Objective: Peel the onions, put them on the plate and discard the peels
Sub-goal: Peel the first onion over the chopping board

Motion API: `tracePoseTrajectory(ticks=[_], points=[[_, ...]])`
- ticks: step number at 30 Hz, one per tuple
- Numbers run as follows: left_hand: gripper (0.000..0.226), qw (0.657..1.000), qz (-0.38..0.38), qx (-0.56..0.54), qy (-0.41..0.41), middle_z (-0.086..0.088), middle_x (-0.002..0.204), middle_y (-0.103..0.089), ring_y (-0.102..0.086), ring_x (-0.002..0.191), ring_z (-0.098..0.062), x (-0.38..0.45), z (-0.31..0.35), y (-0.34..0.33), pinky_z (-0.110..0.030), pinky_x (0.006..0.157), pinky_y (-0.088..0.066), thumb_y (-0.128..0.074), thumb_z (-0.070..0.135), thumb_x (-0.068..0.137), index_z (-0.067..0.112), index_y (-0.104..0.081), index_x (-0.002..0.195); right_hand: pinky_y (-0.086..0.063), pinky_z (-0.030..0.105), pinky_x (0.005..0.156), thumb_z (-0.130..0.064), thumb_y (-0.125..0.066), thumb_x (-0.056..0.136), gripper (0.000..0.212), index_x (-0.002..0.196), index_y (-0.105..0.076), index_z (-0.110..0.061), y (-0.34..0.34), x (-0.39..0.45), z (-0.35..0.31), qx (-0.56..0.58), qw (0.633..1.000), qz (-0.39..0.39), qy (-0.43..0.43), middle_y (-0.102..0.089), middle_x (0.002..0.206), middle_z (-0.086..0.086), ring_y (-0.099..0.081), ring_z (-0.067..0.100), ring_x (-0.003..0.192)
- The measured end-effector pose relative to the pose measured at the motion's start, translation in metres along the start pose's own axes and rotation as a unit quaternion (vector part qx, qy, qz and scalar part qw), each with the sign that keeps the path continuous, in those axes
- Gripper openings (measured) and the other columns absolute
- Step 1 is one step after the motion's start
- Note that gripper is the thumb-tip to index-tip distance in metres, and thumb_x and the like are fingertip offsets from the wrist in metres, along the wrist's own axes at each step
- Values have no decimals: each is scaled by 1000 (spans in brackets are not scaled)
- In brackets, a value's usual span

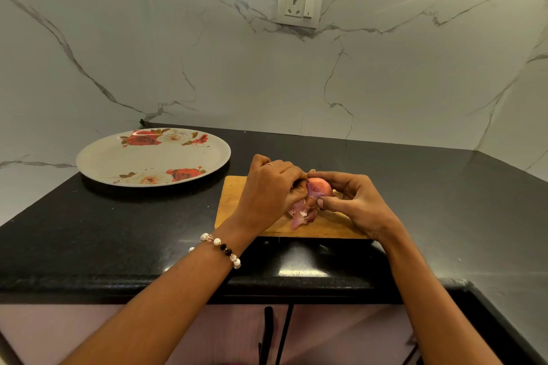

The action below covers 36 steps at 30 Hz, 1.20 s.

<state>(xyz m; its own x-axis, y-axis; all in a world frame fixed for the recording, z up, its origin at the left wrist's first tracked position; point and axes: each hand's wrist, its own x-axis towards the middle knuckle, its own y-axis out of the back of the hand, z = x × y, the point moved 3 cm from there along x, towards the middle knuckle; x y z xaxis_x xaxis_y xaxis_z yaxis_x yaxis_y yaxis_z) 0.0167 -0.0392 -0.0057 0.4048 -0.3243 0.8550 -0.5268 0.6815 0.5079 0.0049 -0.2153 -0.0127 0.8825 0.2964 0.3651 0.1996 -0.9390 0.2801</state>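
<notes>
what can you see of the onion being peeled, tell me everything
The onion is small and round with glossy pinkish-red skin, partly stripped. It is held above the wooden cutting board, between both hands. The right hand grips it, thumb on its lower front; the left hand pinches skin at its left side. Loose pink peels hang and lie just beneath it. Its far side is hidden.

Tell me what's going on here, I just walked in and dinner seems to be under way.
A person is peeling a pinkish-red onion over a wooden chopping board on the black stone counter. The right hand holds the onion while the left hand pinches at its skin. Loose purple peels lie on the board beneath. The round floral plate to the left holds no onions yet.
</notes>
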Motion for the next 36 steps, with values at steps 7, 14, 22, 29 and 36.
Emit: tracePoseTrajectory(ticks=[7,14,22,29,36], points=[[29,1000,-4,26,16,2,76,-67,-61,67,-14,2,1,-2,-32,73,-34,-44,34,88,15,-65,82,-56,37,95,-13,-78,75,43,116,-69,-18,3,2,4,14,1000,6,6,-73,114,5,-69,25,109],[33,992,13,-56,111,6,78,-62,-55,69,-9,2,-7,3,-31,73,-32,-38,41,85,17,-61,82,-56,28,72,-18,-74,68,52,118,-68,-6,8,4,4,90,995,34,35,-68,112,22,-67,28,92],[38,992,24,-88,92,10,87,-69,-56,88,-10,4,-9,0,-39,75,-33,-47,53,87,24,-71,92,-57,28,75,-2,-64,73,43,115,-68,-8,7,4,5,85,995,45,38,-70,108,9,-67,23,96],[37,985,-47,-129,101,8,90,-72,-57,94,-11,1,-5,0,-50,84,-34,-57,48,80,23,-74,102,-56,31,83,-13,-73,74,47,120,-67,-11,7,4,8,52,998,22,27,-70,113,11,-68,26,103],[41,973,-58,-170,144,29,77,-55,-53,85,-2,2,-7,1,-56,84,-38,-55,50,73,24,-76,97,-55,43,94,-28,-78,72,52,121,-68,-16,7,4,9,40,999,13,23,-70,118,9,-66,31,112]])
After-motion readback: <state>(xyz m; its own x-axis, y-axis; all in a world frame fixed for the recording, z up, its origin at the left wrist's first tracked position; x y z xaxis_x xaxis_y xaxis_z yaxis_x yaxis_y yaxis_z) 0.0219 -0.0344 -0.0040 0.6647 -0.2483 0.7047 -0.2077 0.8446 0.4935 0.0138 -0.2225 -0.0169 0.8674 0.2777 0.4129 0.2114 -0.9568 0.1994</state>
